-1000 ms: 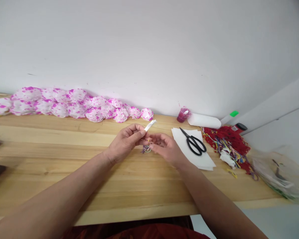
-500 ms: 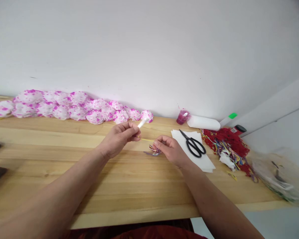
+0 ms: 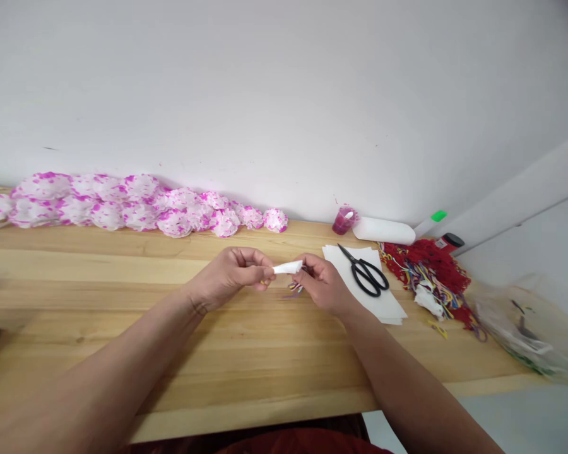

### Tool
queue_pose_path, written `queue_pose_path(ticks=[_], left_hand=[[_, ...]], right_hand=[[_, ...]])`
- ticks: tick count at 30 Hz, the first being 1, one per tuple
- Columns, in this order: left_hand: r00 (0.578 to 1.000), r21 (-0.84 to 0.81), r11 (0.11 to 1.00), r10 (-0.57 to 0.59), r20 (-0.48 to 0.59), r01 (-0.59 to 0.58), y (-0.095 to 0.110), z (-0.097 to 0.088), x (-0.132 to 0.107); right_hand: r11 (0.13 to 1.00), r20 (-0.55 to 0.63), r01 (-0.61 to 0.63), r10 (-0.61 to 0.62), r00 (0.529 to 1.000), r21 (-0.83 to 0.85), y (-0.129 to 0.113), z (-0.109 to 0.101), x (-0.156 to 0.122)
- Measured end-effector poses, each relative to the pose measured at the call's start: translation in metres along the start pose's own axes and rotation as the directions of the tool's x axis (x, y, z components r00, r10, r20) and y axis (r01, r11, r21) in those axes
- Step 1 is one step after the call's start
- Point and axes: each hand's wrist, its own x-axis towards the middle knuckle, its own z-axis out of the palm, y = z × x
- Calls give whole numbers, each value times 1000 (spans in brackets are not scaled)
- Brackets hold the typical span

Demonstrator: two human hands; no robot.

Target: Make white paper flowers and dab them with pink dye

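A narrow folded white paper piece (image 3: 288, 268) is pinched at its left end by my left hand (image 3: 230, 274). A bit of yellow shows under those fingertips. Close by, my right hand (image 3: 324, 284) is closed at the paper's wider right end; whether it grips the paper is hard to tell. Several multicoloured yarn strands (image 3: 295, 288) stick out below the right fingers. Black-handled scissors (image 3: 366, 272) lie to the right on a stack of white paper sheets (image 3: 389, 309).
Pink-spotted white paper flowers (image 3: 175, 221) line the wall. A cup of magenta liquid (image 3: 343, 222), a white roll (image 3: 383, 231) and a red-lidded heap of yarn and red netting (image 3: 430, 265) stand right. A plastic bag (image 3: 520, 334) lies at the table's (image 3: 265, 366) right end.
The white paper has swung down from pointing up and away to lying nearly level between my hands. My right fingers now meet its end, and the stretched yellow strand no longer shows.
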Motion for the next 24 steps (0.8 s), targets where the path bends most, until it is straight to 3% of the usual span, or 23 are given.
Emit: queue_pose_path(ticks=[7, 13, 18, 22, 24], left_hand=[[986, -184, 970, 150, -70, -160, 7, -3, -4], [969, -211, 947, 228, -95, -243, 10, -8, -4], [973, -203, 953, 211, -99, -227, 11, -10, -3], [976, -122, 971, 194, -97, -205, 11, -8, -2], [989, -14, 990, 139, -50, -140, 7, -5, -2]], right_hand=[[998, -28, -7, 5, 1000, -55, -4, -10, 2], [955, -239, -16, -58, 969, -296, -7, -39, 2], [730, -412, -239, -63, 909, -640, -15, -67, -1], [494, -538, -416, -129, 833, -763, -14, -78, 0], [540, -534, -347, -238, 811, -767, -13, -71, 0]])
